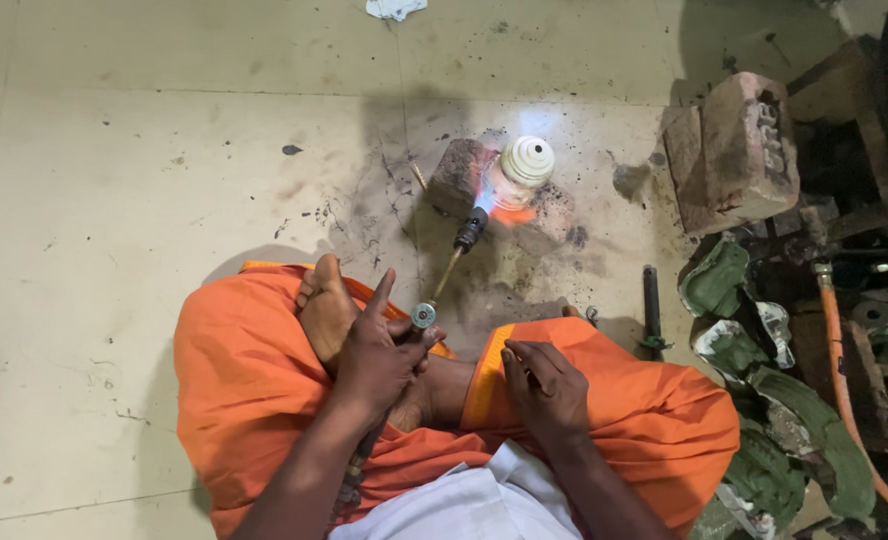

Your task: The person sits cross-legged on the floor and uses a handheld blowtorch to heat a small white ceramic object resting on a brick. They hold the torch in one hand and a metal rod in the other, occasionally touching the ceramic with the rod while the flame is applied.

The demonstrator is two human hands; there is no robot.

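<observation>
I sit cross-legged on the floor in orange cloth. My left hand grips a gas torch by its handle near a round silver valve knob. The torch's black nozzle throws a bluish flame at a white ribbed round piece, which glows orange at its base and rests against a small brick. My right hand lies on my right knee, fingers loosely curled, holding nothing that I can see. A bare foot rests beside my left hand.
A large reddish brick stands at the right. Beyond it lie green and grey broken pieces, metal parts and an orange hose. A dark tool lies on the sooty floor by my right knee.
</observation>
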